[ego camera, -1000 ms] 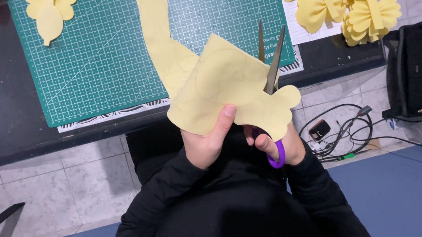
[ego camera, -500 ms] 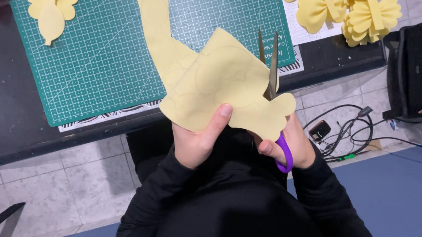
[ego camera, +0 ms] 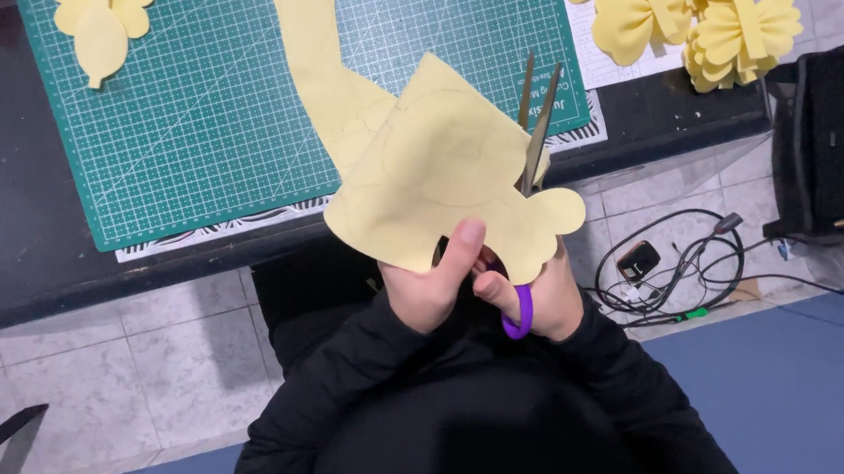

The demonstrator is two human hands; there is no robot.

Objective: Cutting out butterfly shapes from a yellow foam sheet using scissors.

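Left hand pinching one yellow sheet, right hand gripping one pair of scissors — blades parted.

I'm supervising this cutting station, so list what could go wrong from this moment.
1. The left hand pinches the yellow foam sheet close to the scissors; its thumb could likely get nicked.
2. The sheet is held in the air by one edge, so it may flex and the open blades may wander off the drawn outline.
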